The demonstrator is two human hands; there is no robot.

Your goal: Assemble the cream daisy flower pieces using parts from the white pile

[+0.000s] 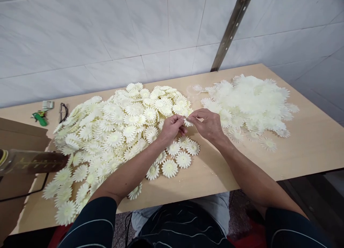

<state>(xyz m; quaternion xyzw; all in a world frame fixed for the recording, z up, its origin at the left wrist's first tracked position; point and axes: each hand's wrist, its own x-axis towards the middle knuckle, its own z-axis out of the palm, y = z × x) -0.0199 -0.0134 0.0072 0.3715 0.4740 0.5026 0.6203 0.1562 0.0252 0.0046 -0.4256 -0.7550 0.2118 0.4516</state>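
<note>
Both hands meet over the middle of the table, pinching one small cream artificial flower (188, 123) between them. My left hand (172, 128) has thumb and forefinger closed on its left edge, the other fingers curled beneath. From the other side my right hand (208, 123) grips it with thumb and fingertips; much of the flower is hidden by the fingers. Just below my left hand lie several loose cream flowers (183, 159), flat on the wood. A large heap of cream flowers (115, 113) spreads to the left, and a paler pile of flower pieces (258, 99) lies to the right.
The wooden table (303, 147) stands against a tiled wall (172, 29). A metal strip (231, 33) leans there. At the left are a bottle of dark liquid (34, 162), a cardboard box (18, 133), a green-handled item (40, 118) and dark glasses (63, 112).
</note>
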